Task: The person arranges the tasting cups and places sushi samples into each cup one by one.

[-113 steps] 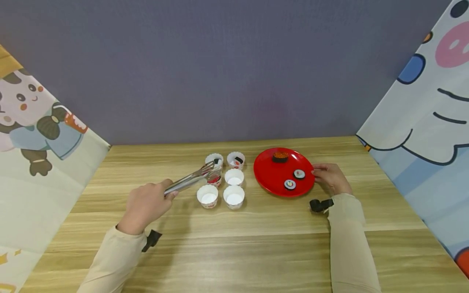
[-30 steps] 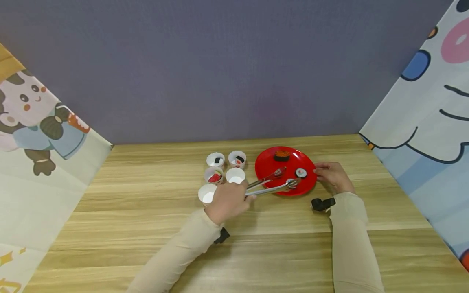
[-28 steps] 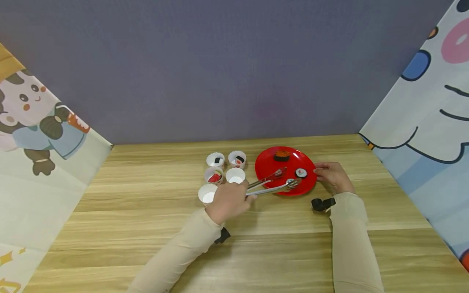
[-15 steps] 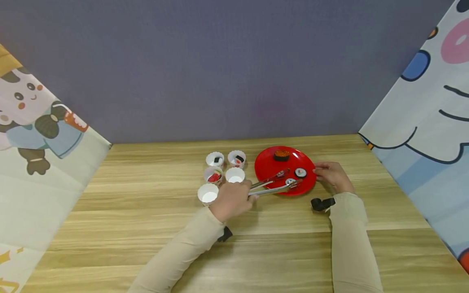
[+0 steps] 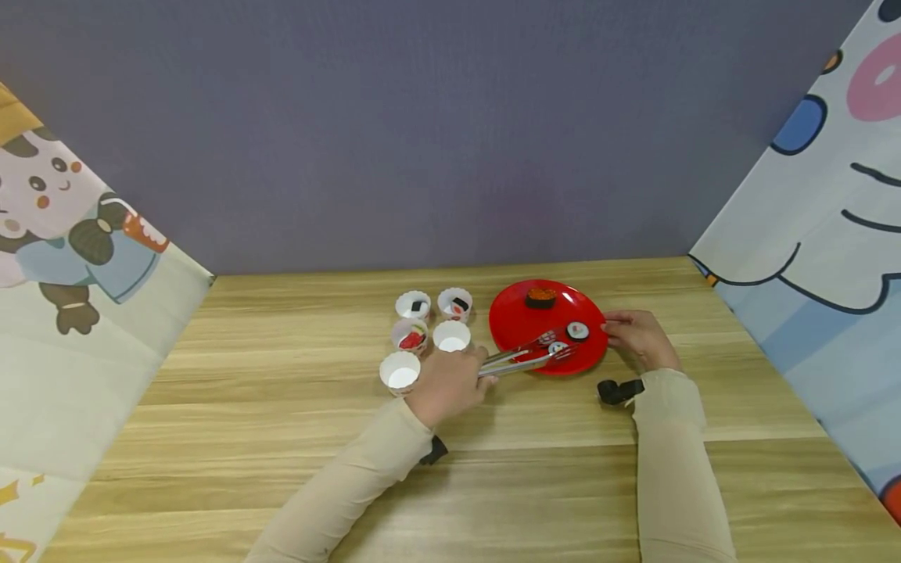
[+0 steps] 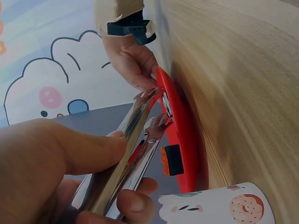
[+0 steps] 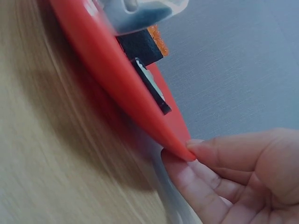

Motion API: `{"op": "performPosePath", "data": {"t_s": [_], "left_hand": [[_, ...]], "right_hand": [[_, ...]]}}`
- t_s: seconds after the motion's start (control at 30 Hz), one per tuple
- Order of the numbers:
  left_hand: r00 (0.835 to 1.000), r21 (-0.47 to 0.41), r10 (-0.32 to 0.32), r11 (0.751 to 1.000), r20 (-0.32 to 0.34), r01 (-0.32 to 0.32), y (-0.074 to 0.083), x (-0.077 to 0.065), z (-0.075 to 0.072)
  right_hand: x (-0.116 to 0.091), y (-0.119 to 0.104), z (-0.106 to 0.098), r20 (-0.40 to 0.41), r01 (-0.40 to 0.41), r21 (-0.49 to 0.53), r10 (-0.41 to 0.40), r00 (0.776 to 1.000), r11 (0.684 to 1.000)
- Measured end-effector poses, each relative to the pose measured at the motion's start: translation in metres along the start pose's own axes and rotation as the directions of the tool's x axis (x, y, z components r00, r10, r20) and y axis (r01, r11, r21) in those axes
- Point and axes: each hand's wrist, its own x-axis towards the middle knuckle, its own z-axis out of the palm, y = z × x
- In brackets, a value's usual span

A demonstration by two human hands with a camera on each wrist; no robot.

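Note:
My left hand (image 5: 448, 385) grips metal tongs (image 5: 517, 364) that reach over the red plate (image 5: 510, 317). The tongs' two tips lie on either side of a small round sushi roll (image 5: 557, 348) near the plate's front. Beside it sits another round roll (image 5: 577, 331), dark-rimmed with a white top. A roe-topped sushi (image 5: 540, 298) rests toward the plate's back. In the left wrist view, thumb and fingers squeeze the tongs (image 6: 135, 123) partway together. My right hand (image 5: 638, 340) pinches the plate's right rim, thumb above and fingers below in the right wrist view.
White paper cups stand left of the plate. A back cup (image 5: 412, 300) and its neighbour (image 5: 454, 297) hold dark-wrapped sushi pieces; another cup (image 5: 401, 327) holds a red piece. A middle cup (image 5: 452, 336) and front cup (image 5: 400, 372) show white insides. A grey panel (image 5: 450, 156) rises behind.
My left hand has carried the tongs right, from over the cups to the plate. Lately the tongs' tips have drawn closer together around the front roll. My right hand stays at the rim.

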Motion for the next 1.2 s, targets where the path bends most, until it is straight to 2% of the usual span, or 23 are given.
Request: {"op": "performPosePath", "data": {"t_s": [0.2,0.43,0.63,0.97,1.1,1.2], "left_hand": [[1.0,0.0,0.003,1.0,-0.017,-0.003,-0.001,-0.002,0.0],[0.999,-0.02,-0.045,0.999,-0.009,0.045,-0.004,-0.004,-0.001],[0.997,-0.001,-0.079,0.997,-0.02,0.079,-0.008,-0.01,-0.003],[0.994,0.067,-0.06,0.996,-0.094,0.067,-0.015,-0.018,-0.01],[0.993,0.081,-0.054,0.995,-0.106,0.062,-0.019,-0.021,-0.012],[0.993,0.061,-0.069,0.995,-0.097,0.075,-0.023,-0.023,-0.016]], "right_hand": [[0.0,-0.001,0.0,-0.003,-0.008,-0.02,0.008,1.0,1.0],[0.001,0.0,0.0,-0.005,-0.013,-0.025,0.013,1.0,1.0],[0.001,-0.001,0.0,0.0,-0.014,-0.014,0.014,1.0,1.0],[-0.001,-0.001,-0.001,0.0,-0.004,-0.021,0.004,1.0,1.0],[0.0,0.001,-0.001,-0.004,0.001,-0.016,-0.001,1.0,1.0],[0.001,0.001,-0.001,-0.006,0.0,-0.018,0.0,1.0,1.0]]}}
